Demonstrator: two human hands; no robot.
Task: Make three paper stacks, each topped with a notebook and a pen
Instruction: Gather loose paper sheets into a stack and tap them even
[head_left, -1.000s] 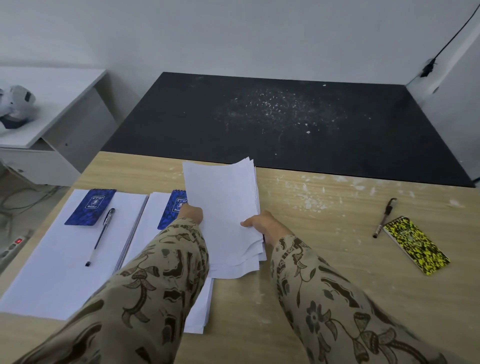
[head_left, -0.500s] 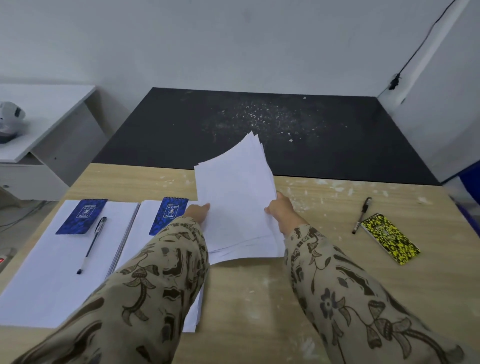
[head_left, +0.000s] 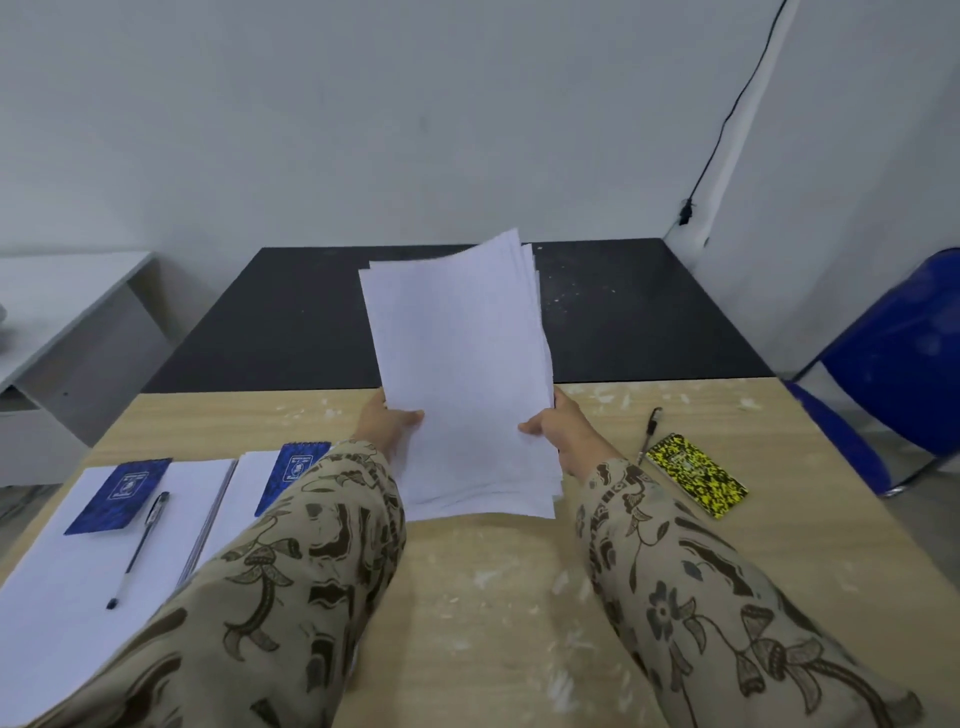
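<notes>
The light wooden bench (head_left: 467, 597), flecked with white marks, carries everything. On its left end lies a flat stack of white paper (head_left: 67, 571), topped by a blue rectangular notebook (head_left: 118, 496) and a black-tipped clear pen (head_left: 137, 551) just beside it. A second white paper stack (head_left: 249, 475) lies right next to the first, mostly hidden under the left patterned sleeve (head_left: 291, 597), with another blue spiral notebook (head_left: 293, 475) on it.

Over the middle of the bench, a loose sheaf of white sheets (head_left: 462, 374) is held tilted up, its far end raised and its sheets fanned unevenly at the top and right edges; whether its near edge touches the bench is unclear. The left hand (head_left: 387, 423) grips its left edge, thumb on top, fingers behind. The right hand (head_left: 561, 431) grips the right edge likewise.

Toward the right edge of the bench lie a yellow-and-black speckled notebook (head_left: 696, 480) and, just beside it, a dark pen (head_left: 649, 434).
</notes>
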